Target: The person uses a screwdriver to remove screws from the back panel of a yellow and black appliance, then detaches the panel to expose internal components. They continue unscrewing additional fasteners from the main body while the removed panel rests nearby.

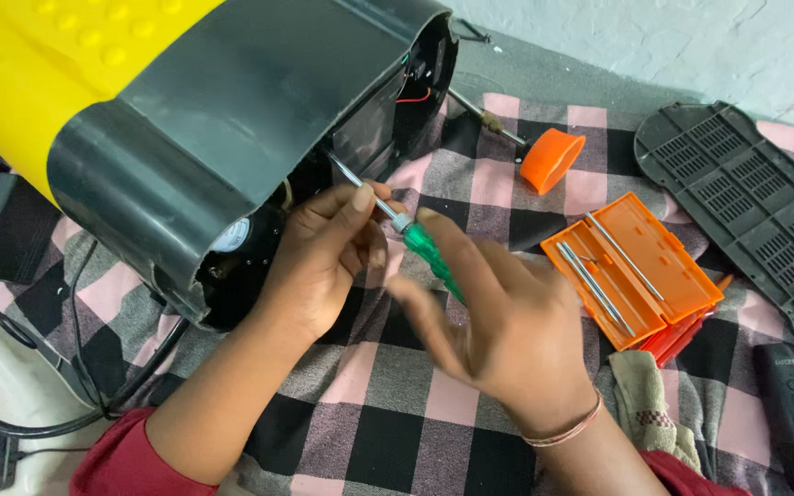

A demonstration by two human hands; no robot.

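The right hand (498, 317) closes loosely around the green handle of a screwdriver (429, 253), fingers partly spread and blurred, while the left hand (328, 253) pinches the metal shaft near the handle, apparently to steady it. The tip reaches into the open grey base of a yellow tank (140, 110) lying tipped on a checked cloth (397, 404). To the right lie an open orange tool case (631, 271), an orange cap (551, 159) and a grey slatted panel (746, 207).

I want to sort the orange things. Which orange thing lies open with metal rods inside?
The flat orange case beside the right hand: open, holding metal rods. The orange cap farther back holds none.
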